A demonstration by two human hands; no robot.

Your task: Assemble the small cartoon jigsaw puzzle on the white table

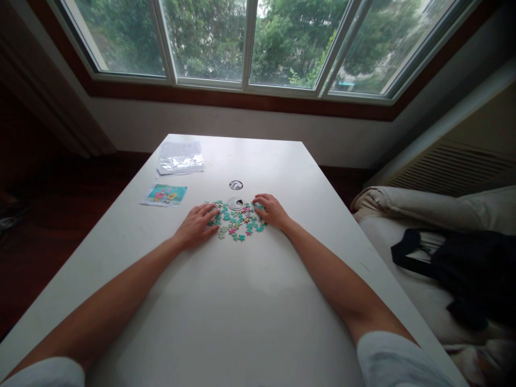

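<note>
Centrally, hands (195, 224) apart, loosely spread, flanking puzzle pieces (230, 217), well inside table edges (124, 194), broad tabletop (250, 290) nearer.

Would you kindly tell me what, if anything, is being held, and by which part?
Nothing appears held; the left hand and right hand flank the loose puzzle pieces.

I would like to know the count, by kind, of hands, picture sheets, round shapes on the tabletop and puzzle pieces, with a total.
Left hand and right hand: 2
Colourful picture sheet: 1
Far circle and near circle: 2
Puzzle pieces: too crowded to count
Total without the pieces: 5
</note>
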